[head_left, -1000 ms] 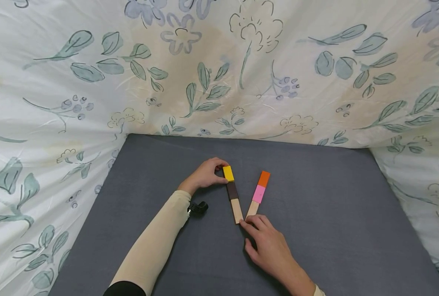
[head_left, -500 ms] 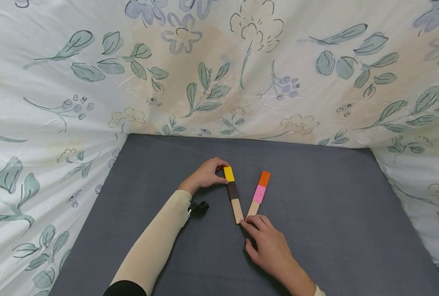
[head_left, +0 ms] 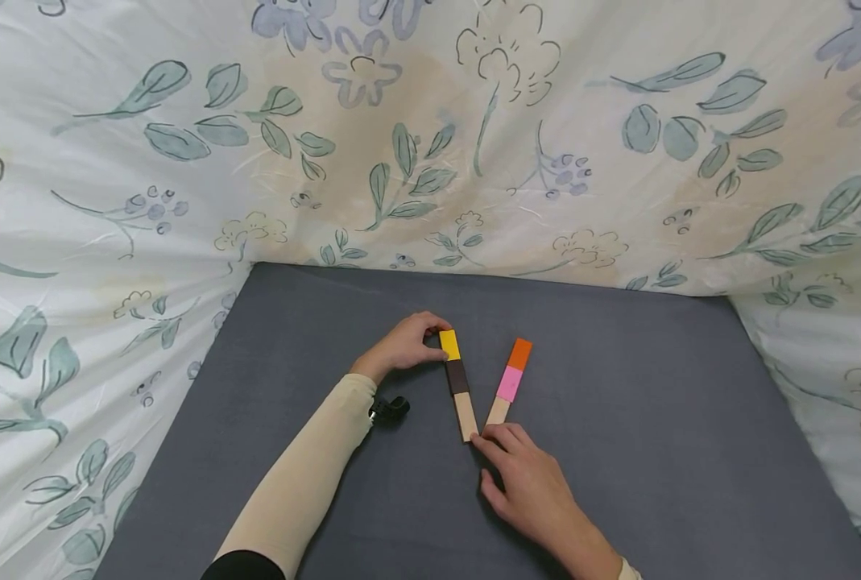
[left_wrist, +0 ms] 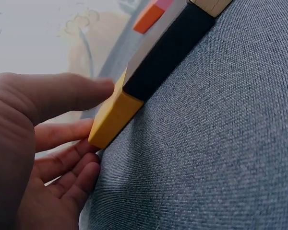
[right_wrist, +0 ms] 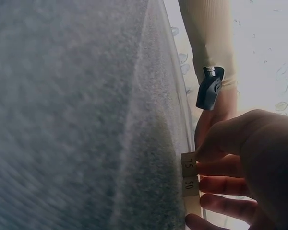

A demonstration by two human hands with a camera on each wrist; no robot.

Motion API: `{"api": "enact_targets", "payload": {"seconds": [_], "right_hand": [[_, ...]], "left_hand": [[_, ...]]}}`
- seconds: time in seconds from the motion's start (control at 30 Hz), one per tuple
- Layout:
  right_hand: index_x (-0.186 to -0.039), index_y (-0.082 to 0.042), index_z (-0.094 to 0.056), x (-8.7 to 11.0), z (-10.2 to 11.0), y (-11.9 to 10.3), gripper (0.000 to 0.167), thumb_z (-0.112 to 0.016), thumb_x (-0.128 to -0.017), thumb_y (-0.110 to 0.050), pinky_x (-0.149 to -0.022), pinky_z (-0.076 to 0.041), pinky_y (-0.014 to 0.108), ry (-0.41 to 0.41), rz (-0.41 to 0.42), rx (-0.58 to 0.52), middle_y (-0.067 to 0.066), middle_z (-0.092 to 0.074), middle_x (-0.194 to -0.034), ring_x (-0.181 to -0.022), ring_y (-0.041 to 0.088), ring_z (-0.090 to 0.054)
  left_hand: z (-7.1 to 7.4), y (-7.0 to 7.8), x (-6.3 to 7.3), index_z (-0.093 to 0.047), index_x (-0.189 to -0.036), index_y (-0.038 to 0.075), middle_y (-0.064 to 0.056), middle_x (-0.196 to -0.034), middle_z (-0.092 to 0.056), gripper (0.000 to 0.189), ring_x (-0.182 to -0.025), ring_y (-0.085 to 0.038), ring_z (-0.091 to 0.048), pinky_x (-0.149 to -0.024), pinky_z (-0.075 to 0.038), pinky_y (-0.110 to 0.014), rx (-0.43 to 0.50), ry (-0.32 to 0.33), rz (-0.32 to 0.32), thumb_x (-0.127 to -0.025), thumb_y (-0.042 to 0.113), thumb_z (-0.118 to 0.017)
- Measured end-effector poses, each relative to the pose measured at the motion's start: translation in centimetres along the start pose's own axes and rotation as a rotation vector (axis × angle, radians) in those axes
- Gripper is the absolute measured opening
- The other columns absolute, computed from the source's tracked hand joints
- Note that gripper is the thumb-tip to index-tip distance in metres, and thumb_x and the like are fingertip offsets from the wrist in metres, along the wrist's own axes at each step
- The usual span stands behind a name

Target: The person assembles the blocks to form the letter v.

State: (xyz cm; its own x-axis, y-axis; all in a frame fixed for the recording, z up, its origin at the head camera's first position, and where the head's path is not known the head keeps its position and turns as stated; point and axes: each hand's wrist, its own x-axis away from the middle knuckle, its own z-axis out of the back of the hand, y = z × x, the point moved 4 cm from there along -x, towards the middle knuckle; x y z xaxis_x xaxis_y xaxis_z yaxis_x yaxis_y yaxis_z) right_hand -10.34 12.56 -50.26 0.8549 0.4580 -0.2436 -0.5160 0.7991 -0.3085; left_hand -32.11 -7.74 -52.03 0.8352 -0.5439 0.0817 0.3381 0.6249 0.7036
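Two rows of small blocks lie in a V on the grey cloth. The left row has a yellow block, a dark brown block and a plain wooden block. An orange block, a pink block and another wooden block form the right row. My left hand holds the yellow block between thumb and fingers at the far end. At the V's near point, my right hand touches the wooden blocks with its fingertips, partly covering the right one.
Grey cloth surrounds the blocks. A floral curtain hangs behind and along both sides. A black wrist device sits by the left wrist. In the right wrist view, printed numbers show on the block faces.
The head view has shifted slightly. Both hands and the blocks stay in the same places.
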Motion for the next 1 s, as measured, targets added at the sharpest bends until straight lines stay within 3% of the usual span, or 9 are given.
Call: {"api": "enact_targets", "payload": {"seconds": [0.27,0.6,0.8,0.9,1.0], "right_hand": [[-0.126,-0.011,-0.08,-0.3,0.1,0.1,0.041,-0.084,-0.085,-0.012,-0.074,-0.062,0.038,-0.038,-0.007,0.004,-0.002,-0.065,-0.123,-0.115,0.017,-0.058],[-0.128,-0.013,-0.079,-0.4,0.1,0.1,0.045,-0.085,-0.084,-0.011,-0.073,-0.062,0.036,-0.015,0.012,0.001,-0.003,-0.065,-0.123,-0.116,0.016,-0.059],[-0.129,-0.011,-0.079,-0.7,-0.1,0.4,0.044,-0.084,-0.085,-0.011,-0.084,-0.061,0.039,-0.04,0.006,-0.019,-0.002,-0.066,-0.123,-0.115,0.017,-0.06],[-0.126,-0.011,-0.079,-0.9,-0.2,0.5,0.041,-0.084,-0.085,-0.011,-0.087,-0.06,0.04,-0.042,0.004,-0.038,-0.002,-0.066,-0.121,-0.113,0.016,-0.06],[-0.12,-0.014,-0.081,-1.2,-0.1,0.6,0.034,-0.084,-0.086,-0.012,-0.085,-0.061,0.039,-0.015,0.01,-0.055,-0.004,-0.067,-0.118,-0.109,0.015,-0.061]], "left_hand": [[-0.1,0.3,-0.1,-0.069,-0.143,0.005,-0.011,-0.141,-0.064,0.048,-0.124,-0.028,-0.06,-0.11,-0.048,-0.042,0.008,-0.002,0.001,-0.097,0.012,-0.084],[0.0,-0.1,-0.3,-0.069,-0.143,0.005,-0.011,-0.14,-0.065,0.047,-0.124,-0.028,-0.061,-0.11,-0.048,-0.041,0.0,-0.004,-0.002,-0.099,0.012,-0.082],[0.0,-0.4,-0.3,-0.067,-0.144,0.004,-0.012,-0.14,-0.065,0.049,-0.123,-0.028,-0.06,-0.11,-0.048,-0.043,0.024,-0.007,-0.008,-0.099,0.014,-0.081],[-0.1,-0.9,-0.1,-0.064,-0.148,0.004,-0.012,-0.14,-0.065,0.052,-0.122,-0.027,-0.06,-0.109,-0.048,-0.043,0.056,0.016,-0.006,-0.1,0.019,-0.08],[-0.2,-1.3,0.4,-0.06,-0.151,0.004,-0.013,-0.14,-0.063,0.055,-0.122,-0.027,-0.06,-0.109,-0.049,-0.043,0.1,0.086,0.003,-0.103,0.024,-0.078]]}}
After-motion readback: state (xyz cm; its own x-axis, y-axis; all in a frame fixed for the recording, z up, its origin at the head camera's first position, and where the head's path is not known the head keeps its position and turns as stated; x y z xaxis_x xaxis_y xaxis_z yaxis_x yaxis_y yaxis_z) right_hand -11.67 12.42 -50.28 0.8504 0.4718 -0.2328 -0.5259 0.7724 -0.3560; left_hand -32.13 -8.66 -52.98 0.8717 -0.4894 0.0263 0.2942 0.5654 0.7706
